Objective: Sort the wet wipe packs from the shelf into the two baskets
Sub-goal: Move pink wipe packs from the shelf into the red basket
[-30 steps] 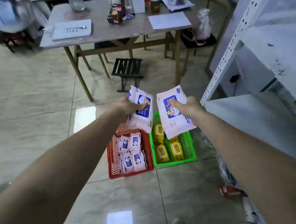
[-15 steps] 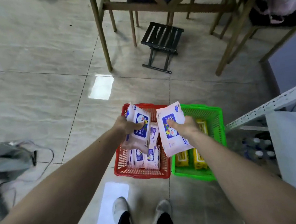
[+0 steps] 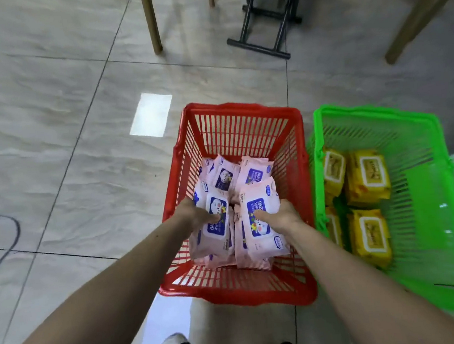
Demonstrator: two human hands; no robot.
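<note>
Each hand holds one pack: the left hand (image 3: pixel 196 215) has its grip closed on a pink wet wipe pack (image 3: pixel 211 226), thumb on the label, and the right hand (image 3: pixel 280 216) has its grip closed on a second pink pack (image 3: pixel 262 218); both packs are low inside the red basket (image 3: pixel 255 294), toward its near edge, on or just above the pink packs (image 3: pixel 227 173) already lying there. To finish well, I judge each should be set flat, label up, side by side, then let go without pushing the stack askew. By count: two baskets on the floor; at least four pink packs loose in the red one besides the held two; four yellow packs (image 3: pixel 366 176) in the green basket (image 3: pixel 453 288) beside it.
</note>
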